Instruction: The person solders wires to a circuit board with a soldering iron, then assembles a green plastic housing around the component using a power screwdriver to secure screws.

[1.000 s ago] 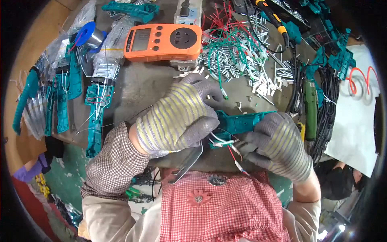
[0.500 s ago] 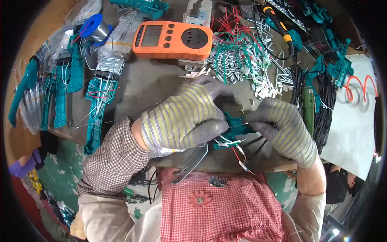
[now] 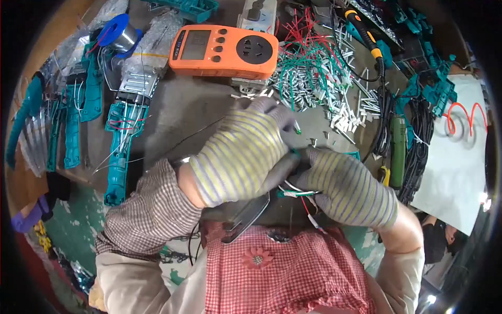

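My left hand [image 3: 243, 152], in a grey-palmed glove with yellow stripes, is closed, its fingers curled and its thumb pointing right. What it grips is hidden. My right hand [image 3: 348, 186], gloved alike, is closed against the left fingertips; its fingertips are covered. Beneath the two hands lies a teal plastic housing [image 3: 353, 155], mostly covered. White wires [image 3: 295, 191] come out below the hands. A red wire [image 3: 305, 205] runs down to a white sleeve [image 3: 313, 220]. A small white and green piece [image 3: 297, 127] shows beside the left fingers.
An orange meter [image 3: 222, 51] lies beyond my hands. Right of it is a pile of metal tubes and coloured wires [image 3: 308, 78]. A solder spool [image 3: 120, 34] and an opened teal tool housing [image 3: 121, 152] are at left. A soldering iron [image 3: 364, 32] and black cables [image 3: 420, 141] are at right.
My right hand has moved left and slightly down to meet the left hand. The teal housing and the thin wire seen between the hands are now mostly covered.
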Demonstrator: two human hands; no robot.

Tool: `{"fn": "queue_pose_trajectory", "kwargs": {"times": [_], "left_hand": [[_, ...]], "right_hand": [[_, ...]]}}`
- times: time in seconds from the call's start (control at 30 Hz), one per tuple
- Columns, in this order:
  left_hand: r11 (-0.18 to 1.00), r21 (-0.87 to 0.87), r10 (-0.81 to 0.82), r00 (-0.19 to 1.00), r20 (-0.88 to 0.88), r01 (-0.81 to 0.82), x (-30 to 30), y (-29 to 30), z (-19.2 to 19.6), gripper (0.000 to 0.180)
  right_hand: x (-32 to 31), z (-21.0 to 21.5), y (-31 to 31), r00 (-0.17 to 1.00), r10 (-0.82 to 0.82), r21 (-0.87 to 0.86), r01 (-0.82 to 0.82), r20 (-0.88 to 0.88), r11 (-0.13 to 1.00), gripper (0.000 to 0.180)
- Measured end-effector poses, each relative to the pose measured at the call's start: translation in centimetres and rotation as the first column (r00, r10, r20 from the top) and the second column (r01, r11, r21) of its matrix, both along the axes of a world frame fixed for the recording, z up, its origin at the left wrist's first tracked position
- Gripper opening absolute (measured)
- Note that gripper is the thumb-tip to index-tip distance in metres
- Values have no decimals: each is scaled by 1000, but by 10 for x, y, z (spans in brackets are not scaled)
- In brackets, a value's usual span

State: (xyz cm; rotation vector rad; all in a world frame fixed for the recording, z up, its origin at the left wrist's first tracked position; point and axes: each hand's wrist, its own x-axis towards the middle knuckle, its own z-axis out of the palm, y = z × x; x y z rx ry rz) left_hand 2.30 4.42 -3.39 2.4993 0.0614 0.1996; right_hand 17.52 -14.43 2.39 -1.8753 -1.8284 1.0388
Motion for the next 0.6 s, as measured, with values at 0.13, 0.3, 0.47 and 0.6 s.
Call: {"fn": "queue_pose_trajectory", "kwargs": {"times": [0.13,0.3,0.47,0.6], "left_hand": [[961,-108,-232,955,186,255,-6,7,-6,28],[942,-293,-155,987,47,162,-3,3,-1,28],[941,-99,-296,930,220,323,-1,3,-13,26],[929,-19,-365,921,137,370,1,7,1,27]], "right_hand": [[-13,-1,-3,990,-78,88,68,118,994,18],[-25,-4,-4,931,-319,133,299,177,945,28],[-36,-21,18,882,-371,274,294,292,916,40],[-30,-42,19,919,-372,452,280,127,847,41]]}}
